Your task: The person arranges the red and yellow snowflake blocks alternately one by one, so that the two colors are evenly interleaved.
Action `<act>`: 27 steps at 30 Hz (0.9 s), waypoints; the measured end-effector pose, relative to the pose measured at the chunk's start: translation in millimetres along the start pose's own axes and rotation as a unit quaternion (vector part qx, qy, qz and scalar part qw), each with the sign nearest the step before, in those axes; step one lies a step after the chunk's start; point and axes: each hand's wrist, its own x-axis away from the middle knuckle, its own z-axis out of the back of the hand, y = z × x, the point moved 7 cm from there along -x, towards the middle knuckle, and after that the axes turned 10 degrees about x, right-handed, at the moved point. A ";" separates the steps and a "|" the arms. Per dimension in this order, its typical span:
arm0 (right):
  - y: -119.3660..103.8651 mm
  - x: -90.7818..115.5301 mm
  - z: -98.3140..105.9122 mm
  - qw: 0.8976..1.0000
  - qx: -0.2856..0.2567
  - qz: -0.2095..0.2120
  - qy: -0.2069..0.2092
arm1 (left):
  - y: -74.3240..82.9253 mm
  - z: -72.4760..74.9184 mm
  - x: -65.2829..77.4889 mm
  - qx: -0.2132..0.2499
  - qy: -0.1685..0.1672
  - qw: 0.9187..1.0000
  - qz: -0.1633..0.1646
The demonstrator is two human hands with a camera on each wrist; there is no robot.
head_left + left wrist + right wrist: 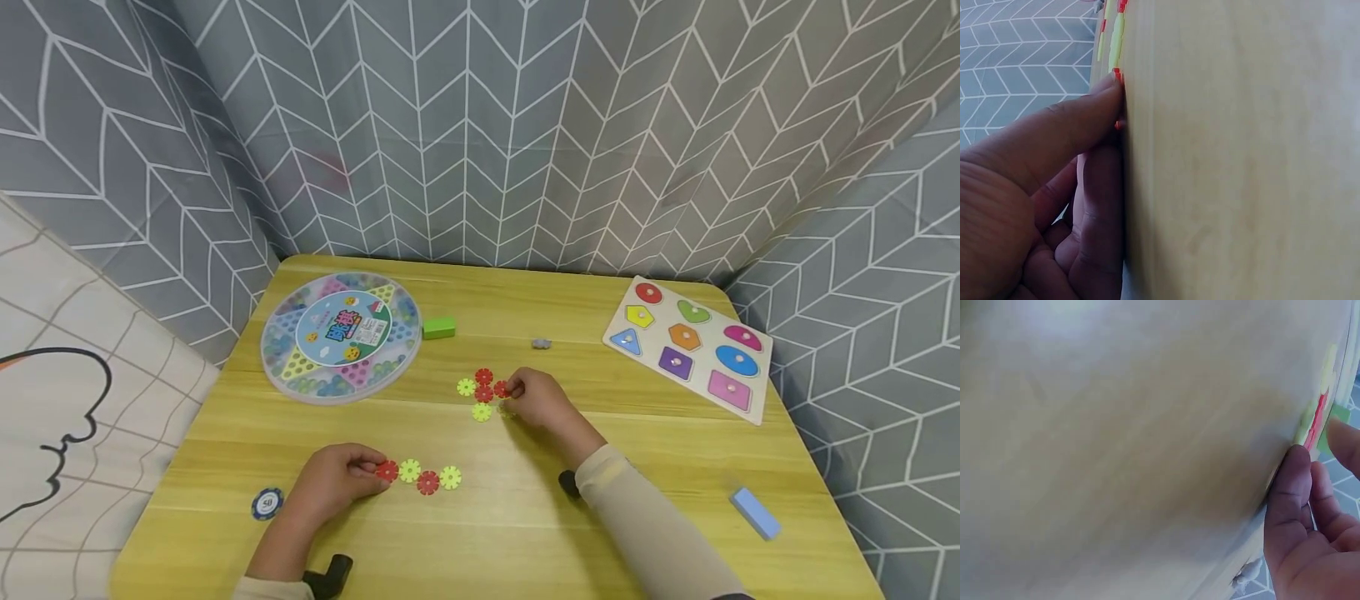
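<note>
Red disc (387, 472) is pinched by left hand (335, 477), another disc (500, 389) by right hand (542, 400).

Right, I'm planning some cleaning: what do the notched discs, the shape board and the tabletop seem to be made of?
Notched discs: probably smooth plastic, thin with bright, even colour. Shape board: likely smooth wood, by its pale face, though card is possible. Tabletop: wood or wood-look laminate with a soft sheen; grain streaks fit both.
</note>
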 end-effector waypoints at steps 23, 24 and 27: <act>3.7 -11.9 9.5 0.997 -0.055 -0.039 0.027 | -1.2 0.1 0.4 0.017 0.008 1.000 -0.003; 5.1 -9.7 12.0 0.996 -0.069 -0.040 0.032 | -1.3 0.2 0.4 0.016 0.008 1.000 -0.003; 6.6 0.1 20.6 0.992 -0.116 -0.037 0.039 | -1.3 0.3 0.1 0.015 0.008 1.000 -0.004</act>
